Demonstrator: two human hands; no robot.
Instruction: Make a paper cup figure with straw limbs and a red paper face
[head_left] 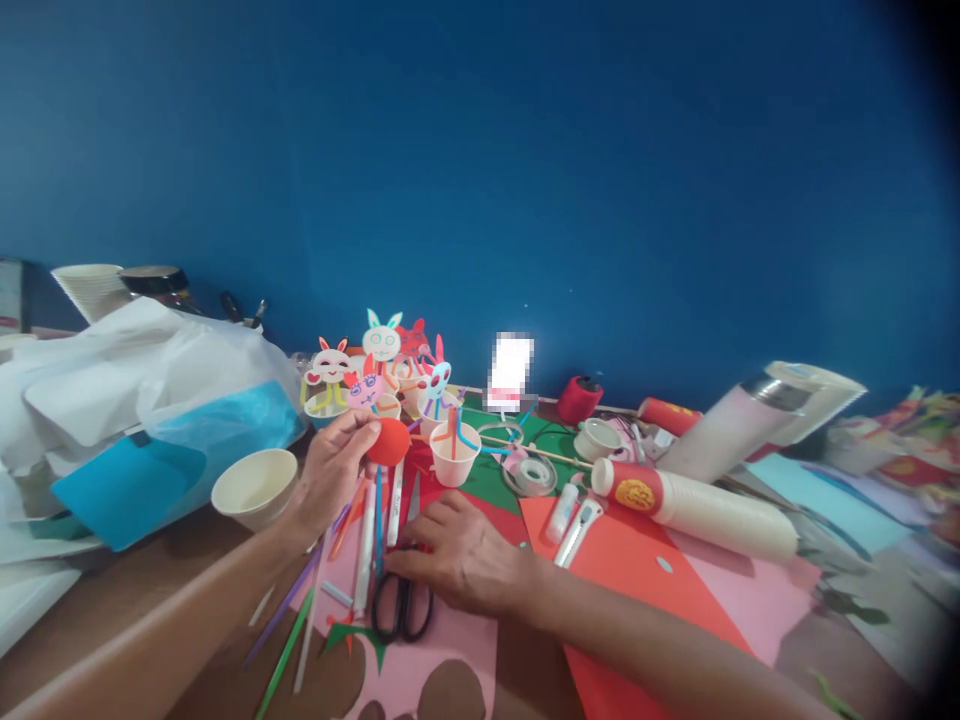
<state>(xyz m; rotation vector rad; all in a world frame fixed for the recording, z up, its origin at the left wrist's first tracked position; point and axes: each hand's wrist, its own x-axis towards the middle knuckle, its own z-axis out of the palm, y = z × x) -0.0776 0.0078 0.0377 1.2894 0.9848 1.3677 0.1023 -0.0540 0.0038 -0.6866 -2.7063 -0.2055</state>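
A round red paper piece [388, 441] is pinched between the thumb and fingers of my left hand [341, 465], held up near the paper cups. My right hand [457, 550] is lower down, its fingers bent over black-handled scissors [403, 608] on the pink paper; whether it grips them is hidden. Beside the scissors lie white marker pens [395, 503] and coloured straws [289, 650]. Just behind the hands, a white cup [454, 455] holds red and blue strips. Several paper animal faces [382, 338] stand in cups at the back.
An empty bowl [255, 485] and blue sheet [172, 460] are at left. Tape rolls [531, 474], a glue bottle [562, 513], a white cutter [580, 532], stacked cups [724, 518], orange paper [637, 600] and a bottle [739, 425] lie right. A blue wall [480, 170] rises behind.
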